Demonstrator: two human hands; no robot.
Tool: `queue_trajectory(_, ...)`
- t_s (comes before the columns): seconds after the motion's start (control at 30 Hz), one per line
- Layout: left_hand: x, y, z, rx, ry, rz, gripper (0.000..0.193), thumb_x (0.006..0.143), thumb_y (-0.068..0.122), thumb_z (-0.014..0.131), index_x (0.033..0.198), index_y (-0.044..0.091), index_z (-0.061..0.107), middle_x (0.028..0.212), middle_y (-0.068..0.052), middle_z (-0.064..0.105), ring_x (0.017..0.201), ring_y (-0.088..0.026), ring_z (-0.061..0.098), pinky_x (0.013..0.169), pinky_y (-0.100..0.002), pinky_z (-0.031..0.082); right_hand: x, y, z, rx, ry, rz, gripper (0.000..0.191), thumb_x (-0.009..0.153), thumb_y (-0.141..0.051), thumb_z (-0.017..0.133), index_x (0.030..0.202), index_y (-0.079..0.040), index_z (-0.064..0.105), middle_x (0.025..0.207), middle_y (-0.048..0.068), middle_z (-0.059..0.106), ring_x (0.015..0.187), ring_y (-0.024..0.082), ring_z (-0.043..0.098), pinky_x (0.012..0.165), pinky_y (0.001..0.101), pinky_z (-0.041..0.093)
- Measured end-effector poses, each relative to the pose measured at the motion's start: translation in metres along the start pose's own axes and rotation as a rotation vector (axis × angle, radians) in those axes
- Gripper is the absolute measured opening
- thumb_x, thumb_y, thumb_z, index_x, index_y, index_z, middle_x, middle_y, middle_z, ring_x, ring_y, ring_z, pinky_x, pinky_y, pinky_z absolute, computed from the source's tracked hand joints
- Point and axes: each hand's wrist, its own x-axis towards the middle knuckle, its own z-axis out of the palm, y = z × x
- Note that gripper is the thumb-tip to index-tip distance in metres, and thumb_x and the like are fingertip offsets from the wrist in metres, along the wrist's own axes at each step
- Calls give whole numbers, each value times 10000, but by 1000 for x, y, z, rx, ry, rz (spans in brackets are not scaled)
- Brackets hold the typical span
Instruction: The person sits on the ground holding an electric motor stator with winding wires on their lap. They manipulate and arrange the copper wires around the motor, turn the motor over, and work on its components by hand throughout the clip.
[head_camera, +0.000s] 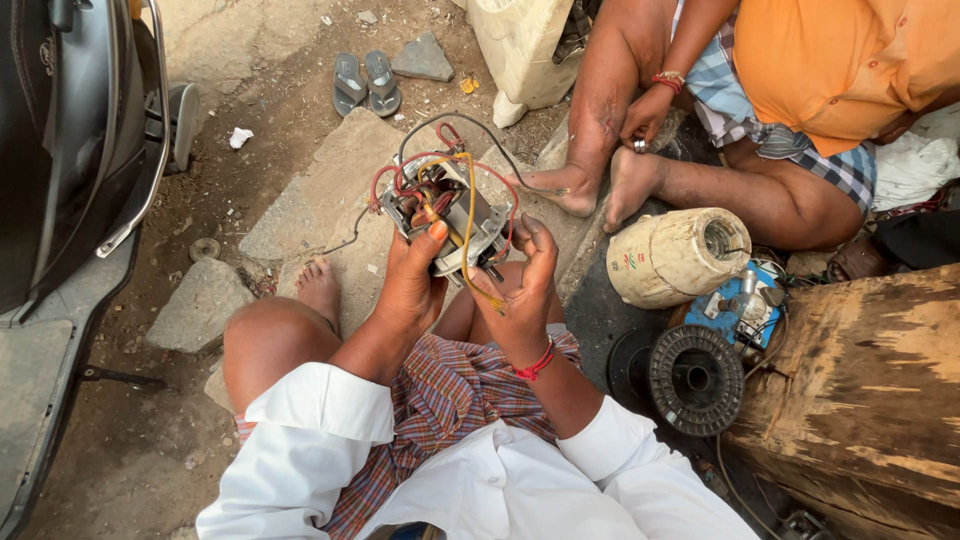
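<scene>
Fingers: I see both sets curled around the motor (445, 220), none spread; left thumb pressed on its near face, right fingers (540, 250) wrapped up its right side.
Left hand: my left hand (412, 280) grips the motor from below and from the left, thumb tip on the metal body.
Right hand: my right hand (522, 290) clasps the right edge; red thread band (538, 364) on that wrist.
Motor: small metal electric motor with bare windings, held in the air above my knees, tilted away from me, over a flat stone slab (330, 190).
Wires: red wires (400, 175) loop over the top, 1 yellow wire (468, 215) runs down the front between my hands, 1 black wire (470, 125) arcs off to the right.
Clothes: white shirt sleeves (320, 410) rolled up, checked cloth (450, 400) over my lap, my bare foot (320, 285) on the ground.
Other person: sits opposite at top right in an orange shirt (840, 60), bare feet near the slab; 1 hand (645, 115) rests on a shin.
Right of me: cloth-wrapped coil roll (675, 255), black plastic spool (697, 378), blue part (735, 310) with wires, worn wooden block (870, 380).
Left of me: scooter (70, 150) body and footboard.
Ground: dirt, broken stone pieces, 2 sandals (366, 82) lying side by side well beyond the motor.
</scene>
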Motion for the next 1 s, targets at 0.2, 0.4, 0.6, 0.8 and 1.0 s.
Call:
queue_trajectory(0.2,1,3,3,-40,-5,-22,741,878,272,777,1487,49,419,1344,-119,596,1236,-246,605,1053,-403,536,-4,3,-1,46,-14,46,815,949,-196,795,1535,45,281,1478,234,475,1413,297,495,1228,436,383)
queue_trajectory(0.4,3,5,3,-12,34,0,751,857,231,781,1486,72,402,1352,-99,586,1233,-230,603,1047,-398,533,2,8,-10,278,-55,189,722,987,-133,700,1556,37,289,1499,227,490,1416,277,500,1198,408,440)
queue_trajectory(0.6,3,3,2,16,64,1,777,841,219,801,1480,77,384,1348,-100,571,1220,-221,598,1036,-390,532,6,4,-7,301,-77,178,741,954,-62,713,1541,14,267,1469,213,469,1369,251,509,1045,348,565)
queue_trajectory(0.8,2,6,2,61,97,-35,785,833,250,795,1479,83,381,1334,-121,574,1209,-233,608,1004,-391,554,8,6,-5,280,-85,147,747,956,-60,743,1531,15,273,1437,202,483,1343,238,522,1078,358,555)
queue_trajectory(1.0,2,8,5,49,107,-60,777,820,255,792,1463,98,385,1324,-115,576,1198,-230,617,977,-400,571,11,12,-9,159,-52,198,646,1001,-118,728,1510,32,358,1293,168,584,1200,176,556,996,311,525)
